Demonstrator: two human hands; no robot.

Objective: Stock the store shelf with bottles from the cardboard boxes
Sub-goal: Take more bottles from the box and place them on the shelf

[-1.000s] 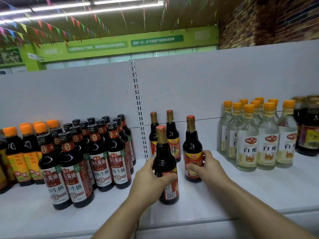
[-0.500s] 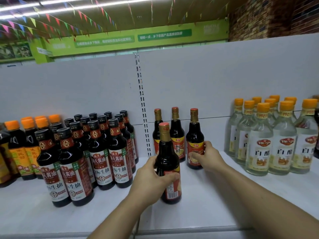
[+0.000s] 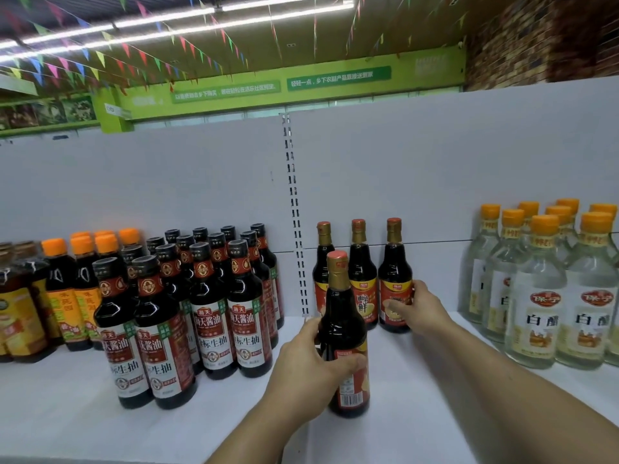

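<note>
A dark sauce bottle (image 3: 341, 316) with a gold neck and red cap stands upright near the front of the white shelf (image 3: 435, 396). My left hand (image 3: 311, 366) grips its lower body. Behind it, against the back panel, stand three matching bottles in a row. My right hand (image 3: 420, 308) holds the rightmost one (image 3: 394, 272) by its label, thumb across the front. The other two, the back left bottle (image 3: 322, 262) and the back middle bottle (image 3: 361, 283), stand untouched. No cardboard box is in view.
Several black-capped soy sauce bottles (image 3: 214, 313) crowd the shelf on the left, with orange-capped dark bottles (image 3: 67, 296) beyond them. Several clear white vinegar bottles (image 3: 542, 296) stand at the right. A slotted upright (image 3: 294, 212) divides the back panel.
My right hand has pushed its bottle back into line with the two at the back panel. My left hand still grips the front bottle in about the same spot.
</note>
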